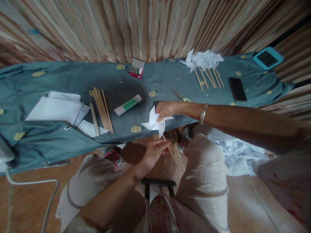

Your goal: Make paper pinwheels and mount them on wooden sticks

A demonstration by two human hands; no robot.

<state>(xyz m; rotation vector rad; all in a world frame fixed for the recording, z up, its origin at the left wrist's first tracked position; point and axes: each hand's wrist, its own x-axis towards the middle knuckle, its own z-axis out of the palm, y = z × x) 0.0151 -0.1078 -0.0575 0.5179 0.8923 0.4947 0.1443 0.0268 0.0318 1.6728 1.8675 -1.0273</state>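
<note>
Left fingers [159, 143] pinch a wooden stick [173, 156], while right fingers [162, 111] (a bracelet [202, 116] on that wrist) grip a white pinwheel [154, 124].

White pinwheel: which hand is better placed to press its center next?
Probably the right hand: it is on the pinwheel, close to the center, while the left hand holds the stick below.

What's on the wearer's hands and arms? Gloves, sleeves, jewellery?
No gloves on the left hand or right hand. Silvery, cuff-like bracelet on the right wrist; none visible on the left. Forearms uncovered; sleeves unclear.
</note>
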